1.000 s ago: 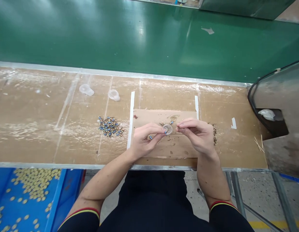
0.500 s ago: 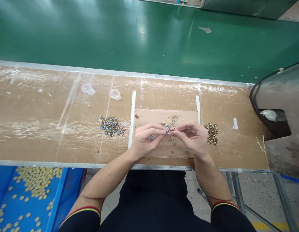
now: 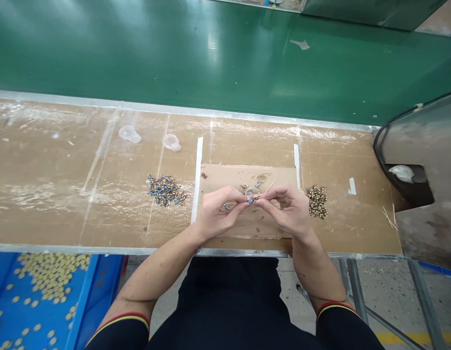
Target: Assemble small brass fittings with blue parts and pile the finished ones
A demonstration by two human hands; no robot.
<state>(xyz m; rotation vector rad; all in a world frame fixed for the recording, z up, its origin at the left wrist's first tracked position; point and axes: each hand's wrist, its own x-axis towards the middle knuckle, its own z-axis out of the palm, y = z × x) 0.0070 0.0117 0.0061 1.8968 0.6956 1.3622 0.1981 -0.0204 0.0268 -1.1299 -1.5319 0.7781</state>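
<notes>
Over the taped cardboard sheet (image 3: 247, 228), my left hand (image 3: 222, 210) pinches a small blue-and-brass part (image 3: 250, 201) between thumb and fingertips. My right hand (image 3: 289, 209) is closed on the other end of what looks like the same part, a small brass piece, and the fingertips of both hands nearly meet. A small round clear dish (image 3: 251, 191) sits just behind the fingertips. Close by lie a few loose pieces and a thin wooden stick (image 3: 271, 184). To the left is a pile of blue-and-brass parts (image 3: 166, 190); to the right, a pile of brass parts (image 3: 317, 201).
Two clear plastic cups (image 3: 129, 134) (image 3: 171, 142) lie at the back left. Thin sticks (image 3: 389, 217) rest at the right end, beside a metal housing (image 3: 425, 233) with a black cable. Beyond the table runs a green surface (image 3: 225, 63). A blue bin (image 3: 97, 287) holds round yellowish pieces.
The view has shifted slightly. Both hands remain together at the dish, and the blue-and-brass part between the fingertips now shows more clearly, just in front of the dish.
</notes>
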